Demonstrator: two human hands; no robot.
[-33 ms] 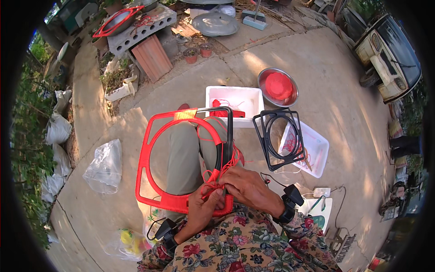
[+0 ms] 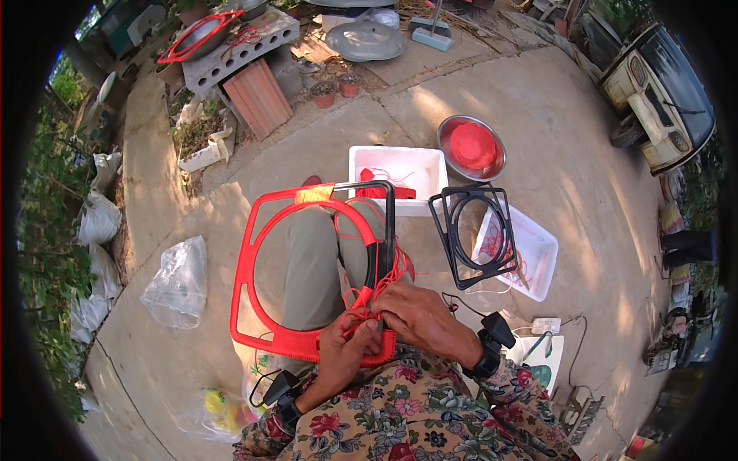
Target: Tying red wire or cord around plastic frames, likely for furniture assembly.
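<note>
At the five o'clock corner of the red-wrapped frame (image 2: 244,265), which is lying over the lap (image 2: 310,265), the left hand (image 2: 347,349) is pinching red cord (image 2: 397,270) between thumb and fingers; the right hand (image 2: 419,319) is gripping strands, fingers curled. A white box (image 2: 419,207) is sitting at twelve o'clock from them, a black frame (image 2: 486,276) at two.

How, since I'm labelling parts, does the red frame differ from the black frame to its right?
The red frame is mostly wrapped in red cord; the black frame shows no wrapping. The red frame is over the person's lap, with the left hand and right hand at its near right corner; neither hand touches the black frame. Both have a four-sided outline with a ring inside.
</note>
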